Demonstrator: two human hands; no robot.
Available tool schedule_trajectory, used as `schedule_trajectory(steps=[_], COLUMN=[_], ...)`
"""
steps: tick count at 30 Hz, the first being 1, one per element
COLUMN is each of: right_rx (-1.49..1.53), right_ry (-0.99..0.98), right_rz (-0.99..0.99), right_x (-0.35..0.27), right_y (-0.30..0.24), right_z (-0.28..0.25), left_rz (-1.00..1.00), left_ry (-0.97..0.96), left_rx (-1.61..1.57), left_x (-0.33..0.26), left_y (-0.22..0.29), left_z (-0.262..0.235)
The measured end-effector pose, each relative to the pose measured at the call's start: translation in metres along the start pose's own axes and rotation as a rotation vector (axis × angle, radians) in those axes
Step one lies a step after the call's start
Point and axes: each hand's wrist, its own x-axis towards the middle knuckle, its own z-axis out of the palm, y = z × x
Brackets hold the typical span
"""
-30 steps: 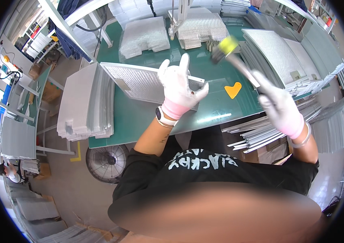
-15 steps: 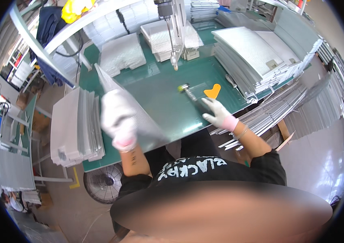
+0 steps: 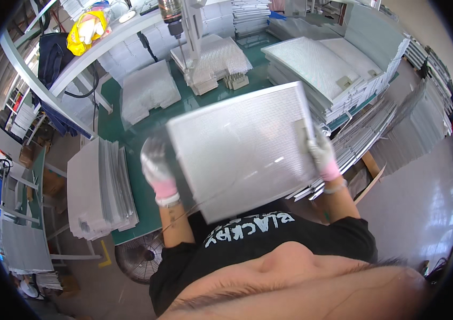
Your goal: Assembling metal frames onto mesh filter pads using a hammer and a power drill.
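A flat silver panel with fine ribbing [image 3: 237, 149] is tilted above the green table in front of my body. My right hand [image 3: 321, 156], in a white glove with a pink cuff, grips the panel's right edge beside a small grey cut-out or patch. My left hand [image 3: 156, 164], gloved the same way, is just outside the panel's left edge. Its fingers are stretched out, slightly blurred, and seem apart from the panel. The panel hides the middle of the table and the things lying there.
An upright stack of panels [image 3: 98, 186] stands at the table's left edge. Notched panels [image 3: 149, 90] and another stack [image 3: 210, 58] lie farther back, below a hanging power driver [image 3: 176, 26]. A tall panel pile [image 3: 312, 69] is at right. A floor fan [image 3: 140, 258] sits below the table.
The panel has swung from my left hand across to the right and now lies broad in front of me. My right hand has left the table and taken its right edge; my left hand has let go.
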Motion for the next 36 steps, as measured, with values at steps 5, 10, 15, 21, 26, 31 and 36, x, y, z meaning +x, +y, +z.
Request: schedule_trajectory(steps=[5, 10, 15, 21, 26, 31, 36], right_rx=[0.008, -0.091, -0.844, -1.124, -0.798, -0.627, -0.216], right_ry=[0.457, 0.362, 0.392, 0.561, 0.372, 0.011, -0.071], right_rz=[-0.345, -0.375, 0.287, -0.176, -0.265, -0.260, -0.440], right_x=[0.028, 0.122, 0.178, 0.157, 0.084, 0.041, 0.018], right_y=[-0.067, -0.089, -0.060, -0.046, -0.063, 0.005, 0.056], right_z=[-0.073, -0.138, -0.174, -0.145, -0.066, -0.005, 0.113], left_rz=[0.660, 0.138, -0.371, -0.549, -0.332, 0.034, 0.225], left_ry=[0.094, 0.396, 0.364, 0.085, 0.134, -0.149, -0.379], left_rx=[1.338, 2.346, 1.997, 2.101, 1.531, 0.956, 1.764], left_x=[-0.027, -0.015, 0.002, 0.022, 0.049, -0.036, -0.086], left_y=[0.099, 0.189, 0.186, 0.236, 0.333, 0.326, 0.185], left_z=[-0.068, -0.164, -0.216, -0.203, -0.223, -0.093, 0.012])
